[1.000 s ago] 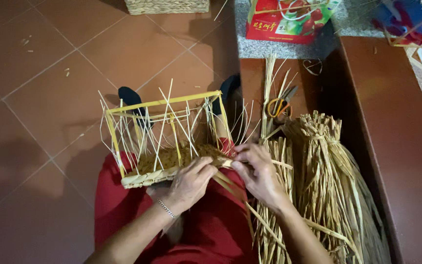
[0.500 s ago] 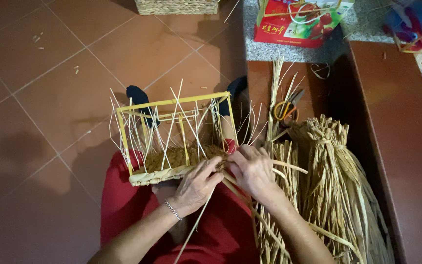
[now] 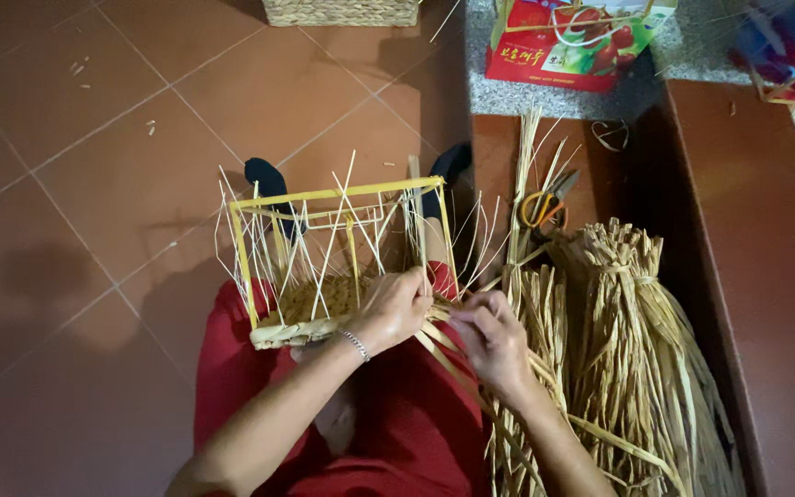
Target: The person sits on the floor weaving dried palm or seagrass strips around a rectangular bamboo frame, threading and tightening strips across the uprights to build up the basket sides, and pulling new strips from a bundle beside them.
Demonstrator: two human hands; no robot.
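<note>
Basket (image 3: 324,317), unfinished: yellow wire frame, box-shaped, with a woven straw base and pale straw stakes standing up loose through the frame. Rests on the person's lap, over red cloth (image 3: 397,414), near centre of the scene, its far edge over the tiled floor (image 3: 94,184).

Left hand (image 3: 396,308): lies on the near right corner of the basket, fingers curled together over the woven rim and a straw strand; bracelet (image 3: 354,343) on the wrist.

Right hand (image 3: 491,339): just right of the left hand, almost touching it, fingers pinched on a flat straw strand (image 3: 443,354) that runs from the basket corner down across the lap.

Straw bundle (image 3: 627,368): large sheaf of dried strips, tied near its top, lying right of the right hand on a dark wooden surface (image 3: 766,276); loose strips spread toward the near edge.

Scissors (image 3: 545,207): orange and yellow handles, far of the bundle, beside a thin upright sheaf of stalks.

Feet: two dark socks (image 3: 264,179) on the floor just beyond the frame.

Far edge: woven basket (image 3: 342,11) at centre; red printed bag (image 3: 572,41) with white handles on a speckled stone ledge, right of it.

Far right corner: blurred blue and red item, kind not clear.
</note>
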